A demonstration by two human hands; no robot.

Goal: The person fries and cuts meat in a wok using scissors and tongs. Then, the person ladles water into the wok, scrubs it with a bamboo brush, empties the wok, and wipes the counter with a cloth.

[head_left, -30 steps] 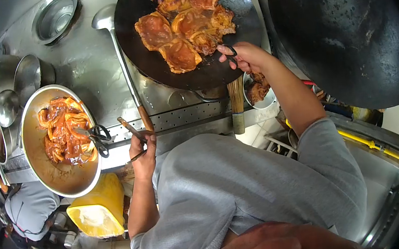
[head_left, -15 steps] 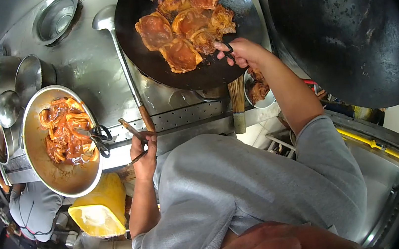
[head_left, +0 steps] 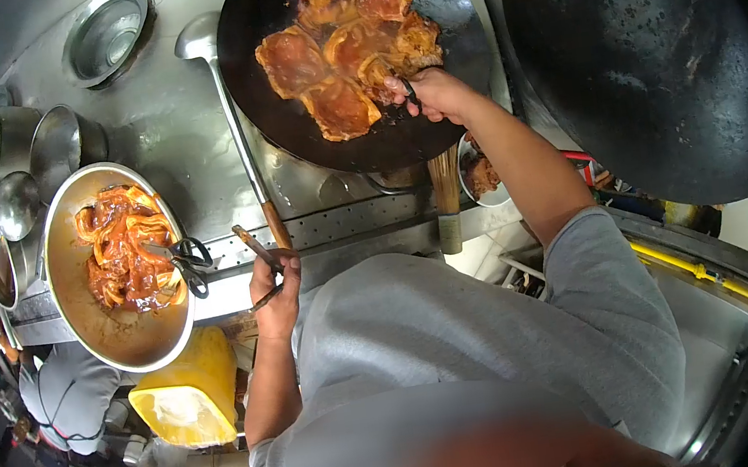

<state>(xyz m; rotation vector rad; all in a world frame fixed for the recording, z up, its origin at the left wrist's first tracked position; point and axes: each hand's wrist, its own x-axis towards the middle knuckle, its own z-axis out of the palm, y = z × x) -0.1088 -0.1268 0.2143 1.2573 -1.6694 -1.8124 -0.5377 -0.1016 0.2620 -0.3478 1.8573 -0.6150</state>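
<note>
My right hand is closed on black-handled scissors low over the wok, at the near edge of the meat. Their blades are hard to make out. Several browned, sauce-coated meat slices lie in the wok, some with charred edges. My left hand is closed on tongs in front of the counter edge; the two stained arms stand apart, pointing left, with nothing between them. Left of that hand, an oval metal bowl holds raw marinated meat, with another pair of black-handled scissors resting in it.
A long-handled ladle lies left of the wok. A bamboo brush and a bowl of meat pieces sit below it. A second large wok stands right. Metal pots and a yellow container are at left.
My right hand has shifted slightly left and up with the scissors, toward the meat slices. My left hand, with the tongs, has barely moved.
</note>
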